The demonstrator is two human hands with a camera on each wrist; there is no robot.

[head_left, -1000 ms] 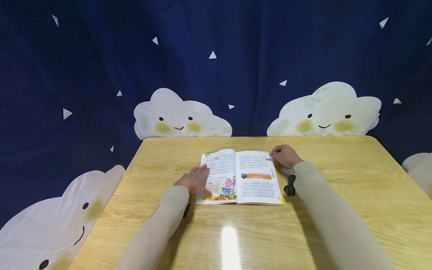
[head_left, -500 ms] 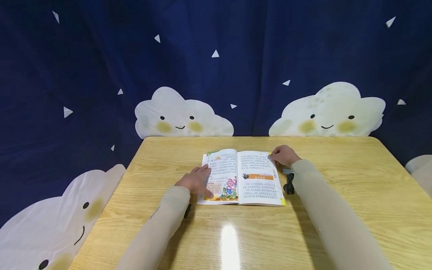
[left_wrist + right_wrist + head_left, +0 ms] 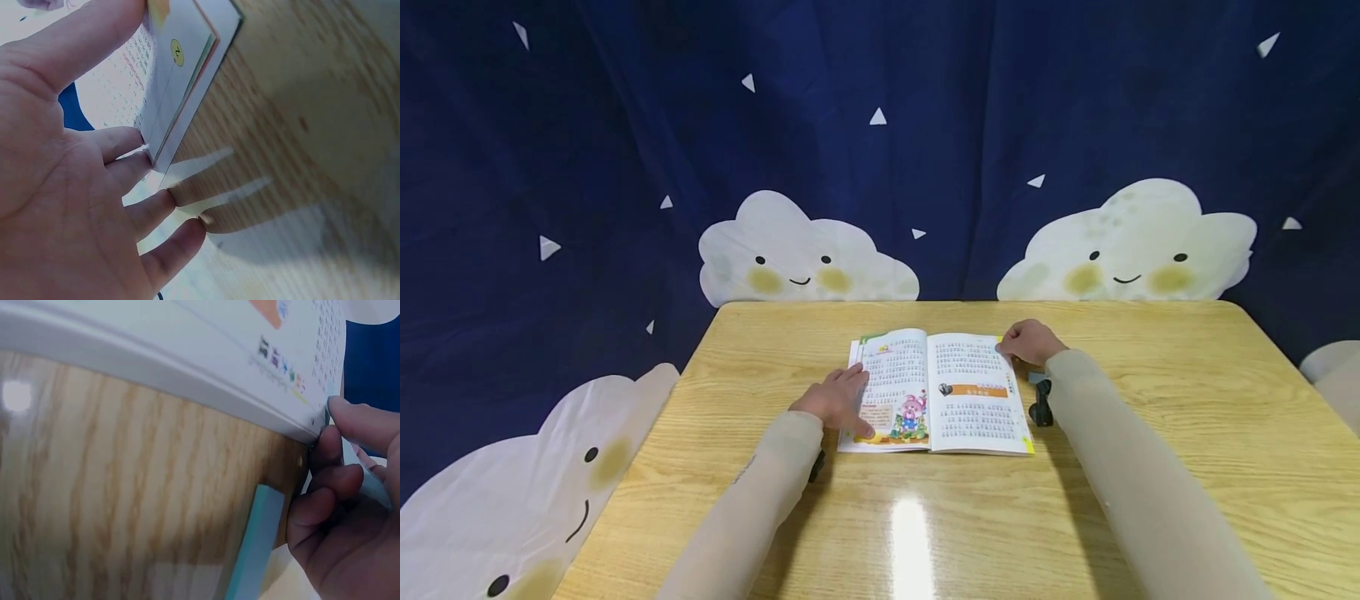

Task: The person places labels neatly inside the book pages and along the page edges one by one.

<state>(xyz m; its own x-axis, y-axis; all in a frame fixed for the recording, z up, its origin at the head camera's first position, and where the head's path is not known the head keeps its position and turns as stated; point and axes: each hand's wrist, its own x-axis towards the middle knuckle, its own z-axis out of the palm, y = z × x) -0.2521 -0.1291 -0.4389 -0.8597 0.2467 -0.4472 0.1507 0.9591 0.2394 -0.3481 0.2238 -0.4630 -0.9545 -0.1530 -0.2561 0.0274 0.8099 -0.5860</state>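
Pinching a pale-blue paper slip point(image 3: 327, 414), right hand point(image 3: 1032, 342) meets the upper-right edge of the open white-paged book point(image 3: 972, 363); left hand point(image 3: 832, 402), fingers spread, opposite.

Two hands point(image 3: 829, 402) point(image 3: 1032, 342), one book point(image 3: 970, 367), one block point(image 3: 255, 544), one blue slip point(image 3: 327, 412); one table point(image 3: 977, 517), four clouds point(image 3: 808, 258)

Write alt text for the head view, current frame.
An open illustrated book lies on a wood-grain table, with a person's left grip resting at its left edge and right grip curled at its upper right edge. Behind is a dark blue backdrop with smiling clouds.
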